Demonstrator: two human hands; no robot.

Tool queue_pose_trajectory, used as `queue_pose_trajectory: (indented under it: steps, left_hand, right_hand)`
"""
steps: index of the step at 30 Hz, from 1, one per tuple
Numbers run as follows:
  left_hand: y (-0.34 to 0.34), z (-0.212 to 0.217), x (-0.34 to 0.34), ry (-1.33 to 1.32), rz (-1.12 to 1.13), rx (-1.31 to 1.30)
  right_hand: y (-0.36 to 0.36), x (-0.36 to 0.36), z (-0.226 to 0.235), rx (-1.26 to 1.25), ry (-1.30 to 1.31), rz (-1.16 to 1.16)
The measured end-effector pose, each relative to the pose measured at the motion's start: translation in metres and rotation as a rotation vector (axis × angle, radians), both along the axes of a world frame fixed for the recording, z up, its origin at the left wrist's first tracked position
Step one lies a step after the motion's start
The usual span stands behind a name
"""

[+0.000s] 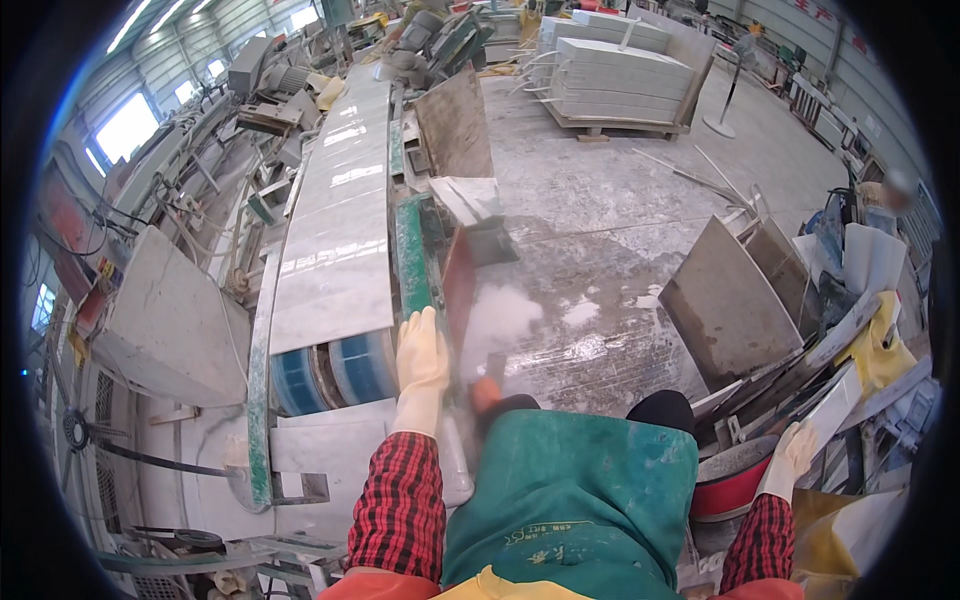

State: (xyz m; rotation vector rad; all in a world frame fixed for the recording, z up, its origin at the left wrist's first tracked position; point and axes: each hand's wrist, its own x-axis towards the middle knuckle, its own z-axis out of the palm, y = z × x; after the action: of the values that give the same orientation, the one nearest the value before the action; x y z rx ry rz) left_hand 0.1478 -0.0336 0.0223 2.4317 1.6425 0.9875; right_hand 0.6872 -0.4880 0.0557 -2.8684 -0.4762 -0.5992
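My left hand, in a cream rubber glove, lies with fingers stretched forward on the green side rail of a roller conveyor, beside the near end of a row of glossy pale stone slabs. Blue rollers show just below the slabs' near edge. Off to the right, my right hand wears a matching glove. Its fingers are closed at the lower end of a white stone strip, partly hiding how they grip. A red-sided round tub sits just left of that hand.
Stone offcuts lean at the right, including a brown-grey slab. A yellow cloth hangs among them. Farther back stands a pallet of stacked white slabs. The floor looks wet and dusty. Machinery lines the conveyor's left side.
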Motion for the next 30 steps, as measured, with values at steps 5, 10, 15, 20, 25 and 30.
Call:
queue_pose_trajectory:
  steps: [5,10,15,20,25,30]
  left_hand:
    - [0.000,0.004,0.005,-0.040,0.002,-0.071]
    - [0.001,0.002,0.004,-0.019,-0.004,-0.016]
    - [-0.001,0.004,0.006,-0.039,-0.046,0.023]
    - [0.000,0.004,0.008,-0.048,-0.080,0.037]
    - [-0.001,0.005,0.010,-0.011,-0.069,0.046]
    - [-0.005,0.015,0.020,-0.007,-0.081,-0.002]
  right_hand:
    - [-0.001,0.006,0.010,-0.026,0.210,-0.110]
    - [-0.042,0.069,-0.033,-0.063,0.231,-0.096]
    - [-0.051,0.084,-0.027,-0.019,0.239,0.040]
    - [-0.060,0.117,-0.032,-0.068,0.231,0.052]
    - [-0.055,0.142,-0.031,-0.149,0.210,-0.017]
    - [-0.059,0.181,-0.034,-0.139,0.176,-0.062]
